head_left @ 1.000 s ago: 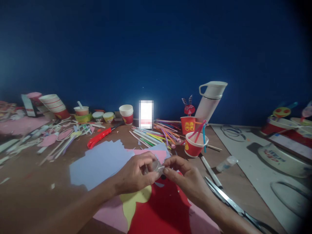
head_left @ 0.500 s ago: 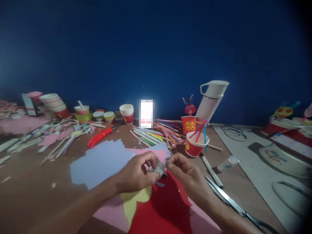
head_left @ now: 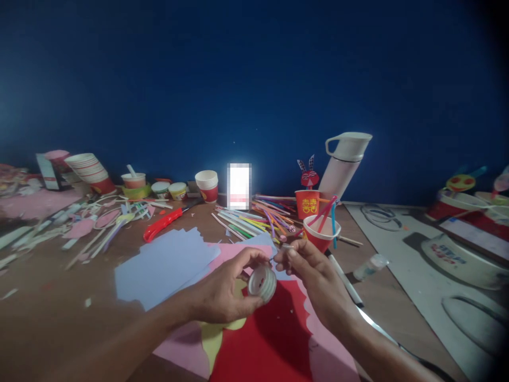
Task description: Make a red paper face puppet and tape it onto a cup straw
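My left hand (head_left: 222, 286) is closed around a roll of clear tape (head_left: 262, 284), its round opening tilted toward me and small red marks showing inside. Beside it, my right hand (head_left: 314, 270) is pinched at the fingertips. A small pale strip (head_left: 287, 246) shows at those fingers; whether it is tape I cannot tell. Both hands hover over a sheet of red paper (head_left: 262, 339), with pink paper (head_left: 334, 339) and yellow paper (head_left: 212, 339) under it. Partly hidden by my right forearm are the scissors (head_left: 376, 324).
Blue paper (head_left: 159, 270) and a red utility knife (head_left: 163, 225) lie left. Colored straws (head_left: 246, 223) spread behind the hands. A paper cup with straws (head_left: 320, 231), a tilted flask (head_left: 342, 164), a marker (head_left: 345, 281) and a clear cylinder (head_left: 370, 268) stand or lie right.
The tape roll has turned so its opening faces me. My right hand has moved slightly up and right, away from the roll, and its forearm now covers more of the scissors.
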Demonstrator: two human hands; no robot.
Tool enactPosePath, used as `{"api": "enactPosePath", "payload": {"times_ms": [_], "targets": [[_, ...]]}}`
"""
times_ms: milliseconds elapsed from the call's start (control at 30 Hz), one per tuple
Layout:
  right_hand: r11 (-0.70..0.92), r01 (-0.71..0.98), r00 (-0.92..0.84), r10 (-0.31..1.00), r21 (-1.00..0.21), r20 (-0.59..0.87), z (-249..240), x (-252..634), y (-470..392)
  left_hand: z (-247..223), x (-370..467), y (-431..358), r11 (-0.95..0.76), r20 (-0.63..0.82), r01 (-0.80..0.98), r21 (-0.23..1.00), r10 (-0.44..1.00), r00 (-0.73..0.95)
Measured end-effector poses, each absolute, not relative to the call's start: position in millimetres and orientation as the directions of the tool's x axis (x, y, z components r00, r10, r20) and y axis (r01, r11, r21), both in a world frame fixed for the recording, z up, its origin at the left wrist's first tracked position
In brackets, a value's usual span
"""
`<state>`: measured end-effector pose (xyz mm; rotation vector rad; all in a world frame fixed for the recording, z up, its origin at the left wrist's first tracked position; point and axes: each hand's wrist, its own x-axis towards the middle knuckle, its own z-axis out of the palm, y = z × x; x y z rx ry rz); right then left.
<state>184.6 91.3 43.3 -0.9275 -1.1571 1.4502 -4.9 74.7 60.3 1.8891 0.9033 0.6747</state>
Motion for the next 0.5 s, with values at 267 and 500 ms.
{"api": "enactPosePath", "payload": {"times_ms": [267, 500], "targets": [[-0.100, -0.303, -0.189, 0.981, -0.948, -0.043, 45.0, 189.7, 92.5, 53.8, -7.2, 70.9, -0.325, 0.096, 0.244, 0.914, 0.755, 0.649], [-0.035, -0.273, -0.180, 0.983, -0.961, 0.016, 47.7, 192.1, 92.9, 46.0, -7.1, 72.9, -0.321, 0.095, 0.242, 0.916, 0.758, 0.645]]}}
